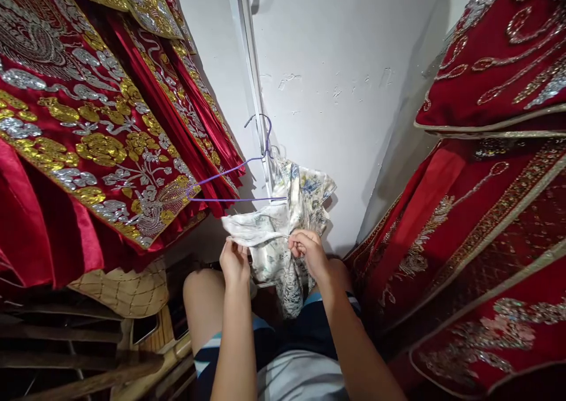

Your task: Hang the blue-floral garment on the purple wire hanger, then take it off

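A pale garment (265,259) with a blue and green print hangs in front of me, partly on a purple wire hanger (230,200). The hanger's left arm is bare, while its right end runs into the cloth. With my left hand (234,258) I pinch the lower left edge of a whitish part of the garment. My right hand (307,249) is closed on the cloth near the middle, just below the hanger's bar. Bunched, lacy-looking fabric drops below my right hand between my knees.
Red embroidered gowns hang at the left (110,141) and at the right (495,200). A narrow metal post (252,53) stands behind the hanger against a white wall (345,29). At lower left is a wooden chair (159,365) with a quilted yellowish cloth (128,286).
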